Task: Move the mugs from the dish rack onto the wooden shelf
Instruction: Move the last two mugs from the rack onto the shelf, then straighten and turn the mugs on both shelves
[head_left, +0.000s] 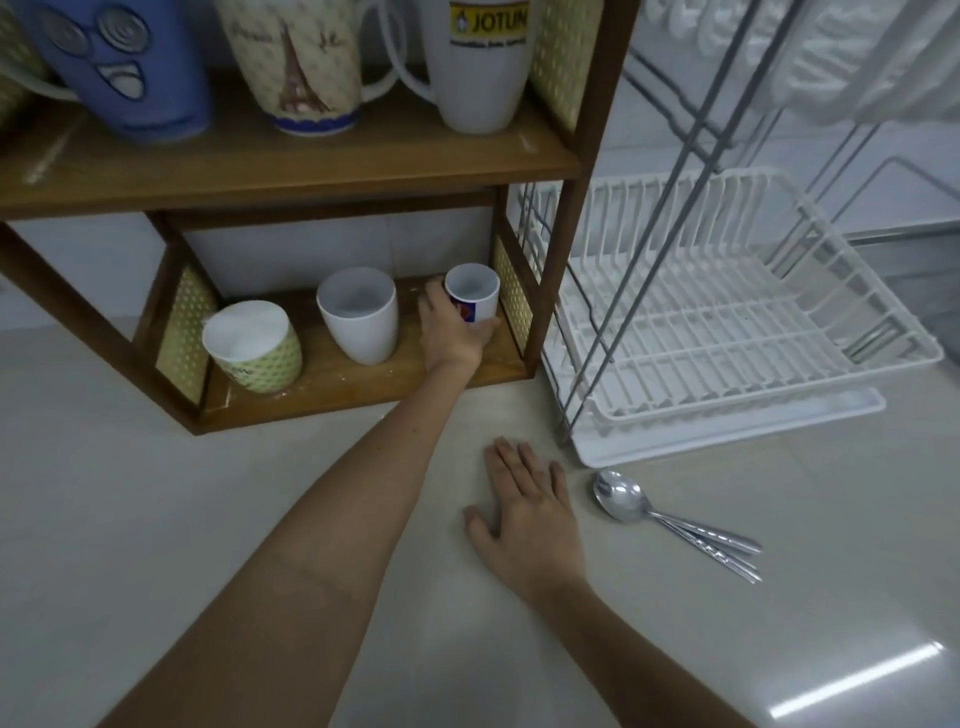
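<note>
Lower shelf (363, 387): left hand (451, 332) grips small mug (475, 296), logo part-hidden.

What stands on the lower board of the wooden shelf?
Three mugs: a green-patterned mug, a plain white mug, and a small mug gripped by the left hand, which covers its near side.

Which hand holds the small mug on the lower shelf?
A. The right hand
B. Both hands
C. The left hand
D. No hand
C: the left hand is wrapped around the small mug on the lower shelf, while the right hand lies flat on the counter.
</note>
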